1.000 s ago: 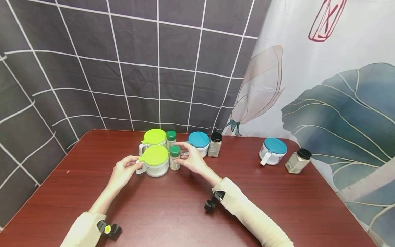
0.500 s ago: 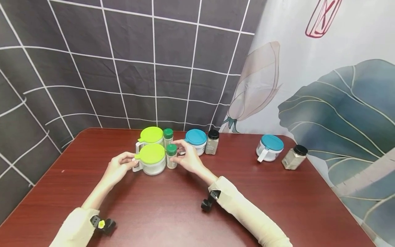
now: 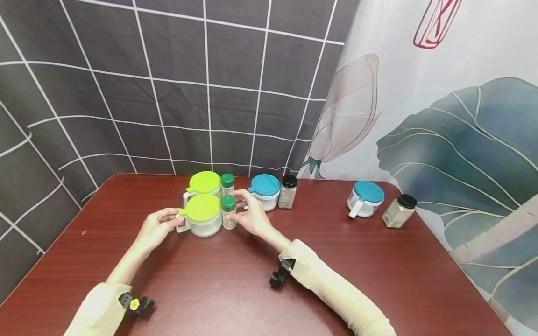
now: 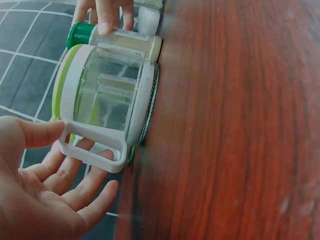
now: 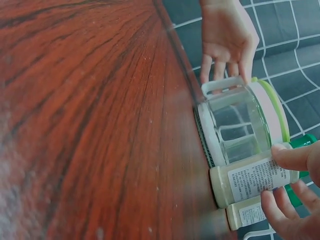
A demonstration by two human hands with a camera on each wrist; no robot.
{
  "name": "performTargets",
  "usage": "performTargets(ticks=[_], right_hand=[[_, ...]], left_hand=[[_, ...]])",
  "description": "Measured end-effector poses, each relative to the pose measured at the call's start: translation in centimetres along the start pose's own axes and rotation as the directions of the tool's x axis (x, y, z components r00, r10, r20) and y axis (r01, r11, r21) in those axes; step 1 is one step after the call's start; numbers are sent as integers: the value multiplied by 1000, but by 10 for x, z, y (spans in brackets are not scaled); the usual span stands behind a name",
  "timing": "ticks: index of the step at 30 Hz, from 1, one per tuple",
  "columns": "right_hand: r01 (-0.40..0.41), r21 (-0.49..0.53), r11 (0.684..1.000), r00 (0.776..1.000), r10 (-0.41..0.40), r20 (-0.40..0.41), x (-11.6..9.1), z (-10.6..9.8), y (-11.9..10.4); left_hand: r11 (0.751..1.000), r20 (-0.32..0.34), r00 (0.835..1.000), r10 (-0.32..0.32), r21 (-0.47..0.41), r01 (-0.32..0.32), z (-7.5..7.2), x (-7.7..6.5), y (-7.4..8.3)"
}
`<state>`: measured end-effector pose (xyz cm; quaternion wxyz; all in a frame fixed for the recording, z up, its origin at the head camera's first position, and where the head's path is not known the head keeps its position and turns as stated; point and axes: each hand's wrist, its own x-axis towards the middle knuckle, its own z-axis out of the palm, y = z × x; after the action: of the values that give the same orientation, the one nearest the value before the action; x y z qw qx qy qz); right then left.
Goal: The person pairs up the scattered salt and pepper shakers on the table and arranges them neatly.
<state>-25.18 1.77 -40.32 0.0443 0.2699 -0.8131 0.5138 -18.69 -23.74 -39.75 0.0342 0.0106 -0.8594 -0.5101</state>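
In the head view, my left hand [image 3: 155,229] is at the white handle of the front clear seasoning jar [image 3: 204,227], which has a lime-green lid. Thumb and fingertips pinch the upper part of that handle [image 4: 95,155] in the left wrist view. My right hand [image 3: 255,217] holds a green-capped spice shaker [image 3: 229,218] between thumb and fingers, upright and close against the jar's right side. Its printed label [image 5: 255,177] shows in the right wrist view. Behind these stand a second lime-lidded jar [image 3: 204,181] and another green-capped shaker [image 3: 227,182].
Right of the hands, a blue-lidded jar [image 3: 265,186] stands beside a black-capped spice bottle [image 3: 287,193]. Farther right are another blue-lidded jar [image 3: 366,198] and a tilted-looking black-capped bottle [image 3: 398,212]. A dark gridded curtain [image 3: 168,107] hangs behind the red-brown table [image 3: 235,280].
The head view has shifted a little, so everything sits slightly farther left and up. Both hands keep their hold on the jar handle and the shaker.
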Motion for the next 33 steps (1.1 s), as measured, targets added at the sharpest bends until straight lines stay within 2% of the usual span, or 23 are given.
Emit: performTargets(ticks=[7,14,17,21,25,28,33], right_hand=[[-4,11,1000,1000,4,-15,-1,2,-1],[-5,1,1000,1000,5,-20,-2,2,-2],[-11,3,1000,1000,11,-18,-2,2,-2],[-15,8,1000,1000,15,-11,-3,1,-3],[-5,13,1000,1000,5,-8,-3,-1,-6],[8,21,1000,1000,-8,-8,-4,-4,-7],[23,31,999,1000,-22,-9,-5,-8,-9]], left_hand=[[1000,-17,1000,-9,-18,8,2,-2,1],[999,-54,998,-12,43,15,4,-6,4],[999,-72,997,-9,36,11,4,-9,7],[1000,-113,993,21,9,-20,4,-11,10],[997,-179,982,63,-28,-69,3,-13,13],[992,-237,969,70,-87,-93,2,-13,17],[970,-301,952,61,-208,-128,3,-13,25]])
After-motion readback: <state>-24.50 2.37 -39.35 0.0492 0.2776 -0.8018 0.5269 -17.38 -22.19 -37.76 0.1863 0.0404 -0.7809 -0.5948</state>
